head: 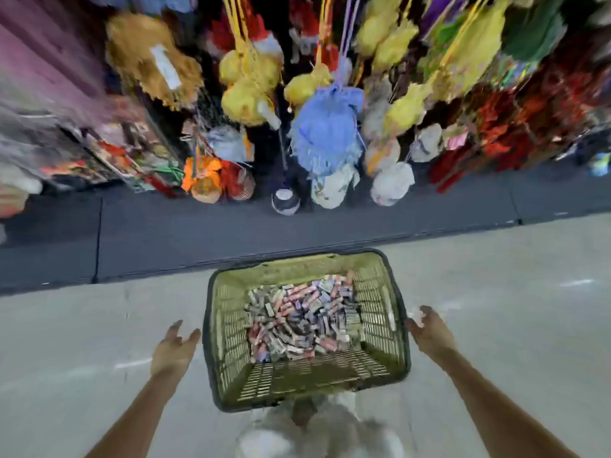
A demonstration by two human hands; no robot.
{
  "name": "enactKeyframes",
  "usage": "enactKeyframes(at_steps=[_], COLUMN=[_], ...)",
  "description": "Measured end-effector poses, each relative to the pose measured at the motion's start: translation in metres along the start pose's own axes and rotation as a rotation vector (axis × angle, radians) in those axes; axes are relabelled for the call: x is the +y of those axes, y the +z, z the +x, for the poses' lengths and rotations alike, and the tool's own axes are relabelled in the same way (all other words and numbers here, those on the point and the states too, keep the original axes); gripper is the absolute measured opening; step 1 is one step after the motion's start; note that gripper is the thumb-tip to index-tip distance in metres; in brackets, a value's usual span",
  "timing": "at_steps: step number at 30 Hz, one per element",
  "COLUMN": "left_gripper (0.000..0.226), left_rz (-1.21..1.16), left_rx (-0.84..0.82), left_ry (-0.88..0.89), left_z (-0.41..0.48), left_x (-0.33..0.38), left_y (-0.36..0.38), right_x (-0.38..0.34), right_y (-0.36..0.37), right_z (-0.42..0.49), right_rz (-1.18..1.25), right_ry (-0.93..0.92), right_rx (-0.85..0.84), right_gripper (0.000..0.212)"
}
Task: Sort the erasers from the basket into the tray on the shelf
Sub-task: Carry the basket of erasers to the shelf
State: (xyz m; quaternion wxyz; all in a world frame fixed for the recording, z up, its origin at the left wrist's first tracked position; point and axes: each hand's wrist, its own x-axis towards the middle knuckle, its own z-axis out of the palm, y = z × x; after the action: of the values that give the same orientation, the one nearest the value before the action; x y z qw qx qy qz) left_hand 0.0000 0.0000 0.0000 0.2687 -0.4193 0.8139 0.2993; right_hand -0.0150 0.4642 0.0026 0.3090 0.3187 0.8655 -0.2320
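Note:
A green plastic basket (305,380) stands on the pale floor in front of me. Its bottom is covered with several small wrapped erasers (302,320) in pink, grey and blue. My left hand (173,350) hovers just left of the basket's rim, fingers spread and holding nothing. My right hand (429,332) hovers just right of the rim, fingers loosely extended. A small pale blur lies at its fingertips, and I cannot tell what it is. Neither hand touches the basket. No tray is in view.
Beyond the basket runs a dark floor strip (198,239) along a display rack. Colourful tasselled decorations hang there, among them a blue one (325,130) and yellow ones (246,94). Pale floor (496,292) lies on both sides. The whole view is motion-blurred.

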Motion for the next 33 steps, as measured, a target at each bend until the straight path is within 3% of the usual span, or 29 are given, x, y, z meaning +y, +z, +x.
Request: enactKeyframes(at_steps=[3, 8, 16, 22, 27, 33], left_gripper=[0.056, 0.018, 0.01, 0.012, 0.014, 0.026], left_rz=[-0.053, -0.14, -0.243, -0.14, -0.052, 0.127], left_rx=[-0.04, -0.013, 0.011, -0.022, -0.068, -0.143], left_ry=[-0.05, -0.043, -0.002, 0.158, 0.401, 0.723], left_z=[0.03, 0.049, -0.006, -0.095, -0.185, -0.27], left_x=[-0.015, -0.025, 0.002, 0.052, 0.116, 0.213], left_y=[0.038, 0.071, 0.028, -0.061, -0.14, -0.183], right_x=[0.008, 0.016, 0.025, 0.029, 0.046, 0.059], right_y=[0.031, 0.06, 0.027, -0.063, -0.146, -0.222], right_z=[0.028, 0.053, -0.006, -0.136, -0.251, -0.354], right_rz=[0.057, 0.06, 0.157, 0.407, 0.643, 0.868], right_ry=[0.017, 0.069, 0.12, 0.197, 0.257, 0.346], right_rx=[-0.034, 0.05, 0.045, 0.062, 0.118, 0.349], right_gripper=[0.047, 0.025, 0.02, 0.018, 0.019, 0.008])
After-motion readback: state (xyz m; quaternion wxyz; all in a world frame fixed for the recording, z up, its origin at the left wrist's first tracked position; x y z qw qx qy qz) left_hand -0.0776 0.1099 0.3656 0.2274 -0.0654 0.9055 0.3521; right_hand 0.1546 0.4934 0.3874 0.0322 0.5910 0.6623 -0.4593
